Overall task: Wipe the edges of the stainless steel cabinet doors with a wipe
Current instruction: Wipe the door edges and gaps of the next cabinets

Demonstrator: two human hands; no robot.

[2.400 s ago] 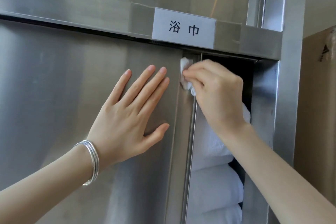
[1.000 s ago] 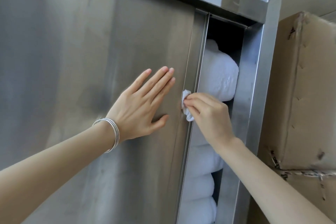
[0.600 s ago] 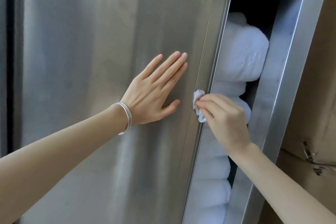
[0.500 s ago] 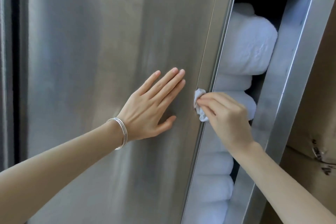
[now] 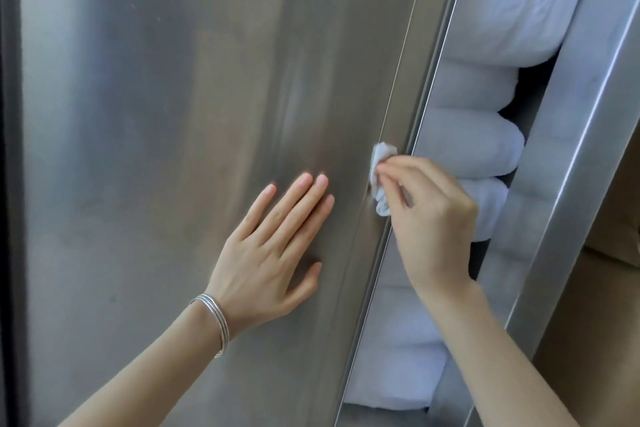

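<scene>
A brushed stainless steel cabinet door fills the left and middle of the head view. Its right edge runs as a narrow folded strip from the upper right down toward the bottom middle. My left hand lies flat on the door face with fingers spread, a thin silver bracelet on the wrist. My right hand pinches a small crumpled white wipe and presses it against that door edge, just right of the left fingertips.
The door stands ajar, and the gap shows a stack of rolled white towels inside the cabinet. A steel frame post bounds the opening on the right. Brown cardboard stands beyond it. A dark seam runs down the far left.
The wipe and my right hand have slid down the door edge from its top corner. My left hand moved down the door face alongside it. The view dropped, so the label is out of sight.
</scene>
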